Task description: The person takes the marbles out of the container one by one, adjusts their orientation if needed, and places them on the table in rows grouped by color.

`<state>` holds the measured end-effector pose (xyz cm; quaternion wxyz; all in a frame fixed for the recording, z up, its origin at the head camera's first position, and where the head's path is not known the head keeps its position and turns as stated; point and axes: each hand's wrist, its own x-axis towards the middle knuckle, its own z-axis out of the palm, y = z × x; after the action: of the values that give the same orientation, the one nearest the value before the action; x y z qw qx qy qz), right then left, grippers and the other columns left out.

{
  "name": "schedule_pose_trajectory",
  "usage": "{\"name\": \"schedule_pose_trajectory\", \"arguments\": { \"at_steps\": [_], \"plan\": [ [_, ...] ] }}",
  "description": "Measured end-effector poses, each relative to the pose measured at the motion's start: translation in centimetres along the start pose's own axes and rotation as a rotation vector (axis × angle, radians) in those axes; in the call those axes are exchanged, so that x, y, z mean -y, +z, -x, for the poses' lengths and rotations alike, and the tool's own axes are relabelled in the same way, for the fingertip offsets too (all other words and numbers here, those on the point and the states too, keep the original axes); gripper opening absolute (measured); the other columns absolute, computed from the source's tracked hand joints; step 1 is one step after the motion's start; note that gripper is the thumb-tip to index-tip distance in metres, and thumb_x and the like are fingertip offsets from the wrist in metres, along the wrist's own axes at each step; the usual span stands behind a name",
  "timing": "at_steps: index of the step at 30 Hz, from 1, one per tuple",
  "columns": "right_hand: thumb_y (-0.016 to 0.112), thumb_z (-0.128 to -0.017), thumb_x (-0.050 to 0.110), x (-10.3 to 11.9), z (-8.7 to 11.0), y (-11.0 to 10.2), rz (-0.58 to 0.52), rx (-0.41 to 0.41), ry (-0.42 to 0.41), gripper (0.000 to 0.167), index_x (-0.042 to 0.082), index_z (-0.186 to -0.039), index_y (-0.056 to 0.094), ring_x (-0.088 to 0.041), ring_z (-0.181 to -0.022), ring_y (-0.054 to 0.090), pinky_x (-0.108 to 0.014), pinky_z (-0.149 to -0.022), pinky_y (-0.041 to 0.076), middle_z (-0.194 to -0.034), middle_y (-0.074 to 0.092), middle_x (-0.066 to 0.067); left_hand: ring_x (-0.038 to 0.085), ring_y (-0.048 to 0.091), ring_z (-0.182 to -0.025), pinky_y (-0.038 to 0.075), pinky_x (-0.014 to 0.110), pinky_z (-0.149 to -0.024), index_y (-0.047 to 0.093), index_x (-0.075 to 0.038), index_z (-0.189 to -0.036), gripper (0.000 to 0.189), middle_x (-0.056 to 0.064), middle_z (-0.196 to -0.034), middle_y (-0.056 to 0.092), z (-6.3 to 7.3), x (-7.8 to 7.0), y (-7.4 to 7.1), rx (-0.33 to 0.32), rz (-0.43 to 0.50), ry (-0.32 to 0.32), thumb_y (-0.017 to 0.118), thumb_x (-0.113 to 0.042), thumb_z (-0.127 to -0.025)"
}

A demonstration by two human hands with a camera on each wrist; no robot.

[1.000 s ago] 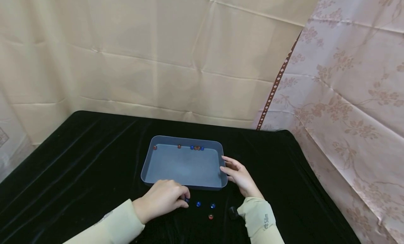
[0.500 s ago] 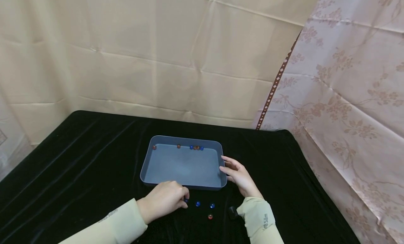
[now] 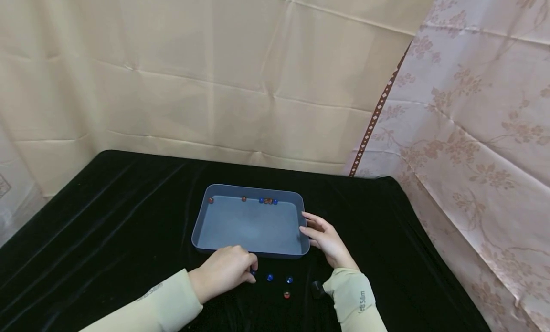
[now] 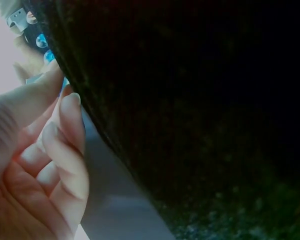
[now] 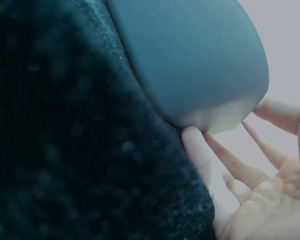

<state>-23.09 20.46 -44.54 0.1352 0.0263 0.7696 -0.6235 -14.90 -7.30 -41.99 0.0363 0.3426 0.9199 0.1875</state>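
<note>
A shallow rectangular tray (image 3: 247,232), smooth, matt and blue-grey with rounded corners, lies at lower centre on a black cloth (image 3: 129,222) of creased, velvety pile. Along its far wall I count six glossy, round marbles: an orange marble (image 3: 210,200) at the upper-left corner, a second orange marble (image 3: 244,198) well apart from it, and a close row of blue marble (image 3: 261,200), amber pair (image 3: 268,201) and end blue marble (image 3: 275,202).

At bottom centre, before the tray, the left hand (image 3: 225,269) pinches a mostly hidden blue bead (image 3: 253,272) between thumb and fingertip. Just right of it, two loose blue marbles (image 3: 269,277) and a reddish marble (image 3: 286,295) sit on the cloth. The right hand (image 3: 325,239), fingers spread, touches the tray's right-hand wall.

Smooth, fold-marked cream drapery (image 3: 193,74) fills the upper frame; pale floral drapery (image 3: 481,112) hangs at right.
</note>
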Motion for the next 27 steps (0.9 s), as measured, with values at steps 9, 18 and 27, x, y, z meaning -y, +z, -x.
{"name": "schedule_pose_trajectory", "arguments": {
  "at_steps": [9,18,27],
  "plan": [
    [0.064,-0.096,0.02,0.0,-0.03,-0.02,-0.001,0.003,0.001,0.049,0.014,-0.143,0.051,-0.027,-0.116,0.062,-0.043,-0.096,0.054,-0.147,0.047,-0.021,0.003,0.063,-0.067,0.052,0.022,-0.061,0.074,-0.017,-0.087,0.014,-0.007,-0.08,0.072,-0.1,-0.01,0.12,0.003,-0.013,-0.002,0.081,-0.027,-0.082],
    [0.064,-0.096,0.02,-0.04,0.02,-0.02,0.003,0.002,-0.007,0.049,0.013,-0.142,0.052,-0.026,-0.115,0.063,-0.043,-0.096,0.054,-0.145,0.049,-0.021,0.003,0.062,-0.068,0.051,0.022,-0.06,0.074,-0.019,-0.086,0.012,-0.008,-0.08,0.072,-0.01,-0.06,0.05,0.007,-0.021,-0.003,0.081,-0.027,-0.081],
    [0.065,-0.095,0.02,-0.14,-0.01,0.01,-0.001,-0.002,-0.021,0.048,0.013,-0.142,0.053,-0.025,-0.113,0.064,-0.043,-0.095,0.054,-0.143,0.051,-0.02,0.003,0.062,-0.067,0.051,0.022,-0.06,0.074,-0.019,-0.086,0.013,-0.008,-0.079,0.071,-0.05,0.04,0.04,0.014,-0.029,-0.013,0.081,-0.028,-0.08]
  ]
}}
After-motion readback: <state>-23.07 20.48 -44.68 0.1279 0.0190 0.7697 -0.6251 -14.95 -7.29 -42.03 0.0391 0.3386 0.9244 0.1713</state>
